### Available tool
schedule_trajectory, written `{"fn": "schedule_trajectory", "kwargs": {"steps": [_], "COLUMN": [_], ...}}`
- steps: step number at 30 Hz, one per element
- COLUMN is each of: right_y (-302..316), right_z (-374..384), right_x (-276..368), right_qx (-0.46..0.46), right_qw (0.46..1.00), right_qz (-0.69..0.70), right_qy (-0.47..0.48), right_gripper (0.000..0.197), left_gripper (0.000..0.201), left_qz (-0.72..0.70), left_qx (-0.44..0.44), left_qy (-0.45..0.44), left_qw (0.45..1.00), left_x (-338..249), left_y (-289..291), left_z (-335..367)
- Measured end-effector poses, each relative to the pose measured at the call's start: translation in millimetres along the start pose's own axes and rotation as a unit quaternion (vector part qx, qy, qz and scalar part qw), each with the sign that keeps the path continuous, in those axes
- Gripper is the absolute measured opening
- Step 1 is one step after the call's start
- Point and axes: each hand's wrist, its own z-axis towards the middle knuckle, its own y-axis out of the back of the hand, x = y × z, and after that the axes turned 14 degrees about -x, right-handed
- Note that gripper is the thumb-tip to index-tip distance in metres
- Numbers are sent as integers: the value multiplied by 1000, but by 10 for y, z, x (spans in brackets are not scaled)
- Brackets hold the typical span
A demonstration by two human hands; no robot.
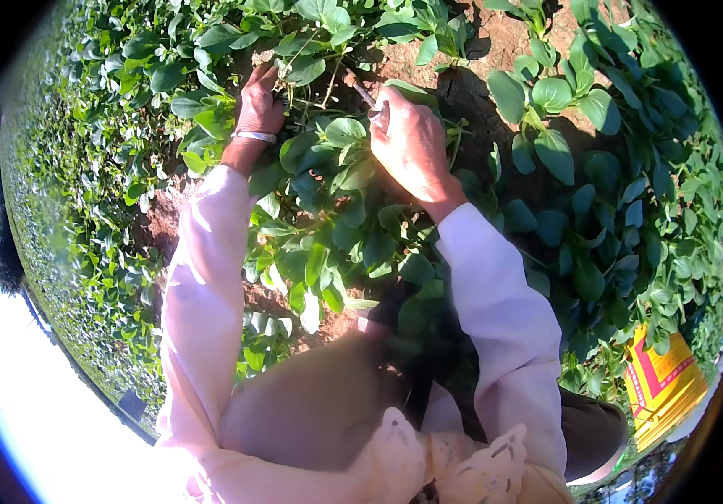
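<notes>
My left hand [259, 107], with a pale band at the wrist, reaches down among leafy green plants [303, 71] at the upper left. Its fingers are bent together, the tips partly lost among leaves and thin stems, so what they grip is hidden. My right hand [416, 147] is closed around a small hand tool [364, 91]. The tool's thin, dark metal shaft points up and left toward the soil, and its tip is hard to make out. Broad-leaved plants [345, 168] fill the space between and below both hands.
Dry brown soil [462, 84] shows between the plants ahead. Larger leafy plants [553, 97] stand to the right, and dense smaller greenery [84, 168] spreads left. A yellow and red package [664, 382] lies at the lower right. My knee [311, 403] is bent close below the plants.
</notes>
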Motion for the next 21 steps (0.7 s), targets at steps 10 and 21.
{"fn": "schedule_trajectory", "kwargs": {"steps": [10, 21], "right_y": [-82, 1472], "right_z": [245, -455], "right_x": [62, -266], "right_qx": [-22, -134], "right_qw": [999, 989], "right_qz": [30, 33], "right_qy": [-10, -57], "right_gripper": [13, 23], "left_gripper": [24, 41], "left_qz": [238, 110], "left_qx": [183, 104], "left_qy": [78, 59], "left_qw": [951, 987], "left_x": [-249, -123], "left_y": [-542, -523], "left_z": [534, 387]}}
